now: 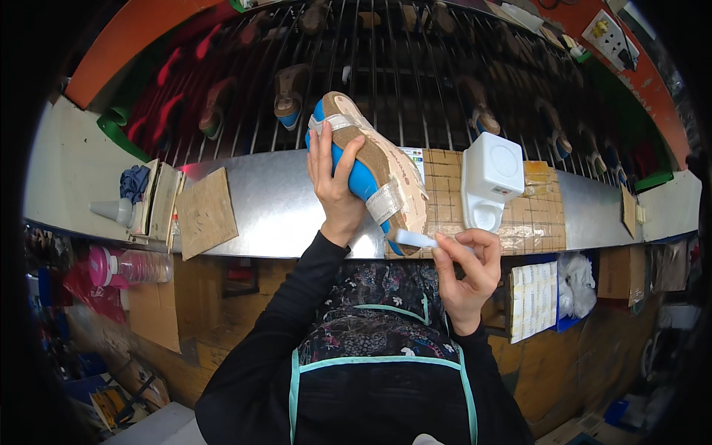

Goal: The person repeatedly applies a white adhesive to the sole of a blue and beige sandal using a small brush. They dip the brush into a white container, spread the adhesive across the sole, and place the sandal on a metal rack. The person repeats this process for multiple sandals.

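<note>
My left hand (335, 189) is wrapped round a blue shoe last (361, 180) and holds it tilted above the bench. A beige insole and silvery straps of a sandal (386, 172) are fitted on it, sole side up, with brown patches where the straps fold over. Between the thumb and fingers of my right hand (472, 273) is a small white-handled brush (417, 239). Its head is at the near end of the sandal, touching or almost touching the edge. A white container with a small round cup (492, 170) stands on the bench to the right.
Beyond the metal bench (271, 194), a roller conveyor (393, 81) carries several lasted shoes. Taped cardboard (445, 174) lies under the white container. At left are a cardboard piece (208, 215), a white nozzle (111, 211) and, lower down, a pink-capped bottle (137, 265).
</note>
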`<state>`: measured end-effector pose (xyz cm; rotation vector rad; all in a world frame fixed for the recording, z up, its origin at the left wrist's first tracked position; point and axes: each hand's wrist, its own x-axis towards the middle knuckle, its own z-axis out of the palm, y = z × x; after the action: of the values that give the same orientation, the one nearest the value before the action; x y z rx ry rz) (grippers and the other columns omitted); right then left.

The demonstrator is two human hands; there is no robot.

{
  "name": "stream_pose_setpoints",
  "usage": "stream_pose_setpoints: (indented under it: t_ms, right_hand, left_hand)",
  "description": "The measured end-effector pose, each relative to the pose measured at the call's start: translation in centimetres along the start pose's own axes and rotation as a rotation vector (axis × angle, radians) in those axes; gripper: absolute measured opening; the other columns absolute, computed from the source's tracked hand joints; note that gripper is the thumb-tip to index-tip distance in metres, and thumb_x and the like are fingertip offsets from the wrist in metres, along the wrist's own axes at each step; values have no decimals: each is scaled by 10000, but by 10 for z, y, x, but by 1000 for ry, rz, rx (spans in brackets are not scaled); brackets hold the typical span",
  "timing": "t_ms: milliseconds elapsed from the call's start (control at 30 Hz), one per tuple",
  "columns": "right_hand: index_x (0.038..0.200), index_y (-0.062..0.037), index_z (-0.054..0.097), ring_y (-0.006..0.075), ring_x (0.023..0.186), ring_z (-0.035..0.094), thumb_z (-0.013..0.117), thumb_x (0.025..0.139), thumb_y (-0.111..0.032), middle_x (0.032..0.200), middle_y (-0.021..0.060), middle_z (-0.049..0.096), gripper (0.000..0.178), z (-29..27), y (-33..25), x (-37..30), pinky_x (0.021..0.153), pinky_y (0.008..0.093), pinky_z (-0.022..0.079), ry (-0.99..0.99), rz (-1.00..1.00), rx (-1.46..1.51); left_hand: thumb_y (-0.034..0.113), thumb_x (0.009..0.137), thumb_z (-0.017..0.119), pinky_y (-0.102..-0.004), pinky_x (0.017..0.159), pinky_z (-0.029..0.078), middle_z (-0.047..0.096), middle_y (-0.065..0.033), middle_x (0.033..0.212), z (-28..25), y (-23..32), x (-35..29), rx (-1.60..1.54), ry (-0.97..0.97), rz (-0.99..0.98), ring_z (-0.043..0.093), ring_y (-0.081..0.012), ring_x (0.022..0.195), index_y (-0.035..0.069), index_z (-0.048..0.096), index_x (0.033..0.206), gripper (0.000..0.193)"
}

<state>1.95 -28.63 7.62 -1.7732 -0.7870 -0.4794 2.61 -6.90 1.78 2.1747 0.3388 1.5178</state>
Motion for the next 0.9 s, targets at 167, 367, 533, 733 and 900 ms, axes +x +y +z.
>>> stream_pose_setpoints:
  t_ms: [167, 367, 533, 733, 900]
  right_hand:
    - [974, -152, 773, 193, 826, 493, 825, 681, -57, 920, 38, 571, 312, 0, 2, -4, 745, 301, 350, 28, -116, -246]
    - [987, -165, 776, 186, 832, 488, 833, 686, -75, 933, 33, 554, 319, -4, 6, -10, 755, 302, 328, 155, -44, -199]
    - [984, -171, 777, 180, 833, 473, 839, 674, -88, 935, 30, 544, 327, -6, 1, 0, 744, 302, 322, 94, -247, -182]
    - [981, -181, 778, 148, 820, 503, 855, 624, -97, 935, 22, 544, 374, -8, -2, 17, 783, 306, 283, 46, -380, -343]
    - [984, -177, 778, 152, 796, 511, 846, 613, -79, 926, 24, 545, 390, -16, 0, 21, 777, 319, 275, 89, -384, -237]
  left_hand:
    - [198, 671, 852, -531, 1113, 313, 376, -199, 1495, 0, 4, 5, -101, 2, -65, 310, -453, 1388, 192, 607, 1242, 622]
    - [176, 685, 841, -475, 1086, 380, 390, -207, 1483, 3, 6, 12, -202, 3, -139, 380, -411, 1360, 160, 572, 1276, 650]
    - [111, 740, 796, -473, 1073, 409, 389, -199, 1487, 9, 10, 15, -314, -23, -207, 385, -408, 1359, 182, 581, 1262, 569]
    - [112, 765, 770, -431, 1064, 429, 418, -176, 1475, 16, 15, 17, -401, -78, -214, 414, -362, 1352, 178, 589, 1249, 521]
    - [116, 771, 760, -402, 1083, 412, 455, -162, 1449, 15, 10, 15, -555, -133, -245, 420, -307, 1359, 144, 590, 1251, 510]
